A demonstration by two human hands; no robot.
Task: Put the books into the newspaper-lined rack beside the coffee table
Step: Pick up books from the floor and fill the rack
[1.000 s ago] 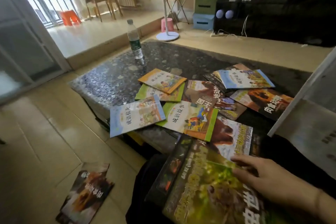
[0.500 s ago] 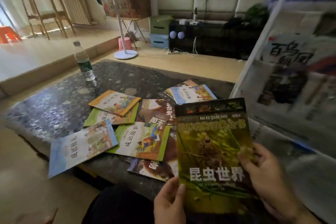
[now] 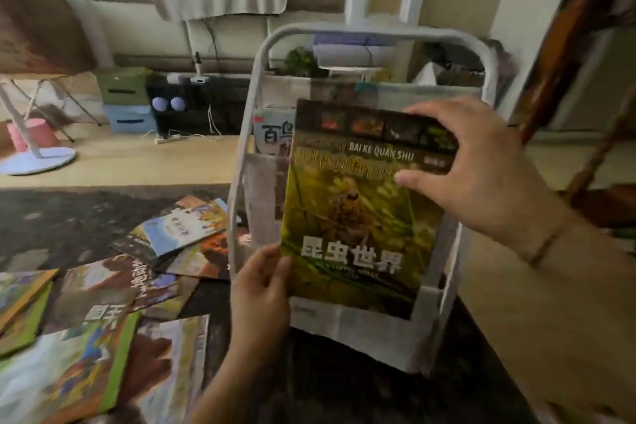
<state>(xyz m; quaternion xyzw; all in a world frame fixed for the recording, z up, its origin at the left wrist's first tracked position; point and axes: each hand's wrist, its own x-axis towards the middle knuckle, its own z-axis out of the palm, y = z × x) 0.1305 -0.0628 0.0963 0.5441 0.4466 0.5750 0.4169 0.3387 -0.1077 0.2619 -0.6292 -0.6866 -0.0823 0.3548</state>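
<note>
Now both hands hold 1 book, the green insect book (image 3: 358,217), upright in front of the white rack (image 3: 375,32). The left hand (image 3: 261,289) pinches its lower left corner, thumb on the cover. The right hand (image 3: 481,169) grips the upper right corner, with the fingers curled over the top edge and the thumb pressed on the cover. The lower edge of the book is down inside the front pocket of newspaper lining (image 3: 358,330), so the book leans against the rack. Behind it, another book with black characters (image 3: 273,138) already stands in a higher pocket. The other books (image 3: 103,296) lie scattered and overlapping on the dark coffee table (image 3: 69,217), at the left of the rack. Farther away on the floor I see a round white stand base (image 3: 38,160) and 2 stacked boxes (image 3: 125,100), green over blue.
</note>
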